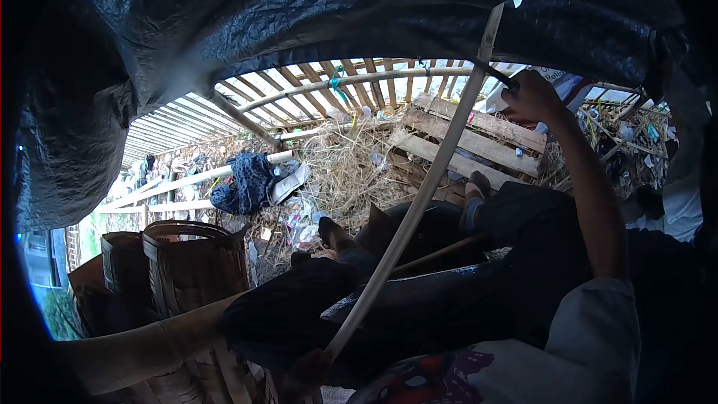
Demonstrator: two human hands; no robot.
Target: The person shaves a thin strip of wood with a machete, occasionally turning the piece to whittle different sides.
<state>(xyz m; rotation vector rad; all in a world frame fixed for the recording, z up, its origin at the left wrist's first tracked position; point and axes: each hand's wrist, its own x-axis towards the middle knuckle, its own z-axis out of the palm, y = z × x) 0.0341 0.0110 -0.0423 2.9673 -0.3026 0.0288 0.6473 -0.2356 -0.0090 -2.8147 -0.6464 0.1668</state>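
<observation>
A long pale bamboo strip (pixel 422 206) slants across my lap, from low at the left to high at the right. My left hand (pixel 305 372), deep in shadow, is closed around its lower end. Higher up, my right hand (pixel 532 97) grips a knife (pixel 496 72) with a dark narrow blade. That blade lies across the strip near its upper end, and my right arm is stretched forward. The knife's handle is mostly hidden in my fingers. Both my legs (pixel 299 310) are bent under the strip.
Tall woven bamboo baskets (pixel 191 262) stand at the left by a thick bamboo pole (pixel 153 348). Ahead are a wooden pallet (pixel 467 142), straw, litter and a dark cloth bundle (pixel 247 182). A slatted bamboo fence (pixel 321 90) closes the far side, and dark plastic sheeting (pixel 299 11) hangs low overhead.
</observation>
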